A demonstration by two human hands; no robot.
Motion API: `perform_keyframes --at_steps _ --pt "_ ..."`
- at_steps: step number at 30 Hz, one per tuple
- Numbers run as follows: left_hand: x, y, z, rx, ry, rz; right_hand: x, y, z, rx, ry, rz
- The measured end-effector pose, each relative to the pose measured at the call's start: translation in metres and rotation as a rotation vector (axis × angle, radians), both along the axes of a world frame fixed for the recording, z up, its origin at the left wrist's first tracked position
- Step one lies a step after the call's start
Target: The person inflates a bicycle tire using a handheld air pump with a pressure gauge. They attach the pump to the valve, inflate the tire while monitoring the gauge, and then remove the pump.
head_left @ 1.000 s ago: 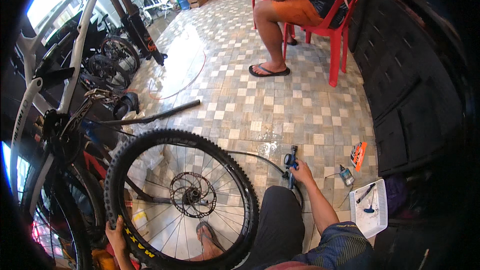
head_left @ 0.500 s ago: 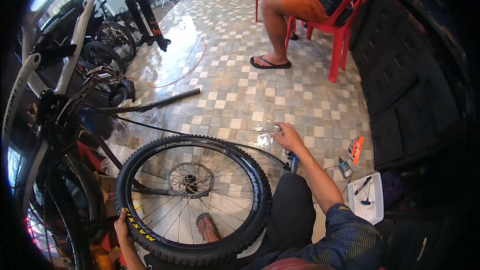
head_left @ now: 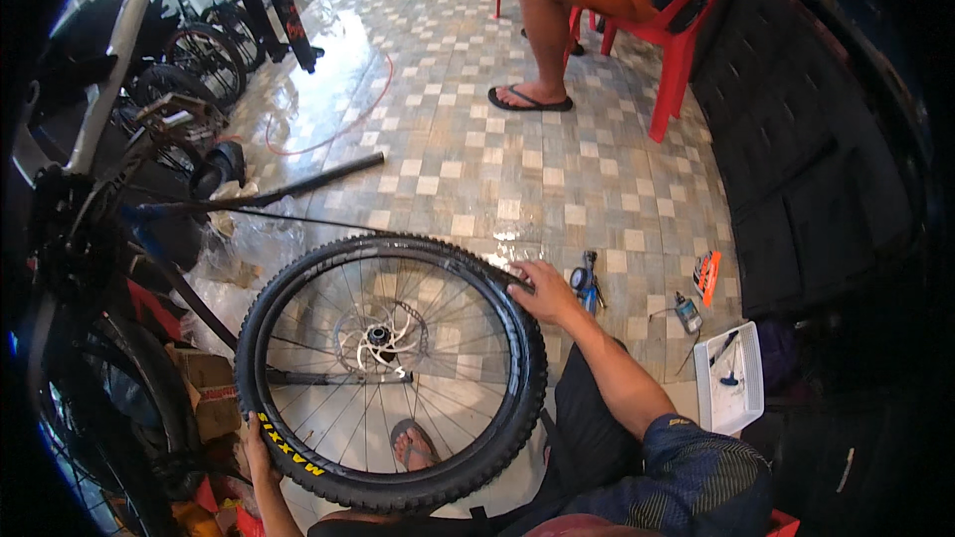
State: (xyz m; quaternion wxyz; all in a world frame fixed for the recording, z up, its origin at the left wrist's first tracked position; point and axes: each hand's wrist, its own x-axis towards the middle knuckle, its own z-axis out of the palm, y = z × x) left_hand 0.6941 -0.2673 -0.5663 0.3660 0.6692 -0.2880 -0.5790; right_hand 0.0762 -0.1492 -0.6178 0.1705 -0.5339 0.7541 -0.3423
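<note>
A black bicycle wheel (head_left: pixel 390 368) with a knobby tyre, spokes and a silver disc rotor (head_left: pixel 383 336) lies tilted over my lap. My right hand (head_left: pixel 542 290) grips the tyre at its upper right edge. My left hand (head_left: pixel 257 446) holds the tyre at its lower left, beside the yellow lettering. My sandalled foot (head_left: pixel 413 446) shows through the spokes.
A bicycle frame (head_left: pixel 90 239) stands at my left. A pump with a gauge (head_left: pixel 585 280), an orange tool (head_left: pixel 707 274), a small bottle (head_left: pixel 686 312) and a white tray (head_left: pixel 731 378) lie on the tiled floor at right. Another person sits on a red chair (head_left: pixel 676 30) ahead.
My right hand let go of the pump on the floor and moved left onto the tyre's upper edge. The wheel has come flatter and closer in view.
</note>
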Motion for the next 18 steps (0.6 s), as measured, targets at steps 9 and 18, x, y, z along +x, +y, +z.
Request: perform_keyframes --at_steps 9,18 --pt "0.04 0.01 -0.076 0.114 0.012 0.034 -0.006 0.011 0.016 0.089 -0.019 -0.05" --pt "0.038 0.005 -0.103 0.141 0.077 -0.006 -0.014 0.021 0.025 0.18 0.004 -0.099"
